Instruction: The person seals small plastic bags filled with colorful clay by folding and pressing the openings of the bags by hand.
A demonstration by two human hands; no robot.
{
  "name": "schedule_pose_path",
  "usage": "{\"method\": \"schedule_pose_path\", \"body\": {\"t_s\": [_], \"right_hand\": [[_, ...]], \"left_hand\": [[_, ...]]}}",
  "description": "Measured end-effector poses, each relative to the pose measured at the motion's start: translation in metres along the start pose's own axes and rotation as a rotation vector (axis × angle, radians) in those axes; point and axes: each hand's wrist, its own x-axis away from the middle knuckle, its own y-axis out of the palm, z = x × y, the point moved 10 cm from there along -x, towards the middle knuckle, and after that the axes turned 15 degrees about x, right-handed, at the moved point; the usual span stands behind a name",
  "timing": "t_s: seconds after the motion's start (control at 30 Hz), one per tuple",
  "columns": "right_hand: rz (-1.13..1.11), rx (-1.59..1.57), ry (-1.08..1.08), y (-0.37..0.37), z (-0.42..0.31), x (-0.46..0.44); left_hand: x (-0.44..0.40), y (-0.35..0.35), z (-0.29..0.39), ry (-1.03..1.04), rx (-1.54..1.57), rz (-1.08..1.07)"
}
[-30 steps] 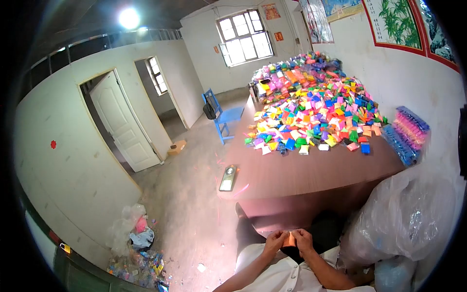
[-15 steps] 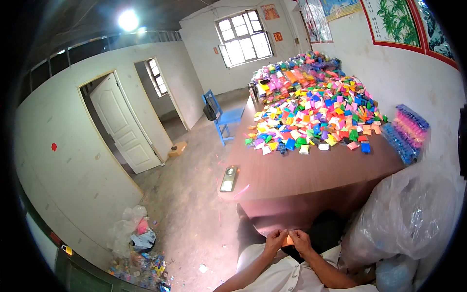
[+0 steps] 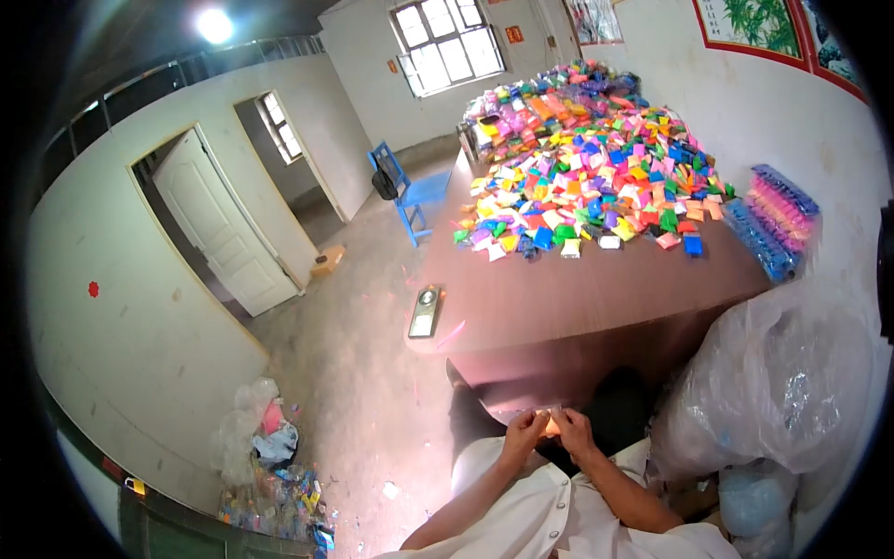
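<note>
Between my two hands, over my lap and just in front of the table edge, is a small orange packet (image 3: 551, 428). My left hand (image 3: 524, 436) pinches it from the left with bent fingers. From the other side, my right hand (image 3: 575, 432) grips it too, the fingertips of both hands close together. Much of the packet is hidden behind the fingers. Beyond my hands, the brown table (image 3: 559, 298) bears a large heap of small, brightly coloured packets (image 3: 596, 186).
A flat metallic device with a round dial (image 3: 425, 312) lies at the table's left corner. Blue and pink plastic-wrapped strips (image 3: 773, 219) sit at the right edge. A big clear plastic bag (image 3: 764, 391) bulges at my right. A blue chair (image 3: 410, 191) stands left; litter (image 3: 275, 484) lies on the floor.
My view has tilted downward, so the table and room appear higher in the picture. Both hands stay together on the orange packet, with the fingers slightly shifted.
</note>
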Motion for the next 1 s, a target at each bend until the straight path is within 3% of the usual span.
{"method": "schedule_pose_path", "body": {"t_s": [0.23, 0.57, 0.77, 1.0], "right_hand": [[0.118, -0.048, -0.075, -0.018, -0.006, 0.001], [-0.074, -0.164, 0.094, 0.001, -0.017, 0.014], [0.07, -0.164, -0.11, -0.008, 0.002, -0.005], [0.012, -0.196, 0.037, -0.005, -0.004, 0.004]], "left_hand": [[0.007, 0.006, -0.012, -0.163, 0.071, 0.015], [-0.001, -0.003, -0.012, -0.029, 0.167, 0.011], [0.005, 0.004, -0.015, -0.16, 0.154, -0.011], [0.002, 0.0, -0.012, -0.101, 0.181, -0.018]]}}
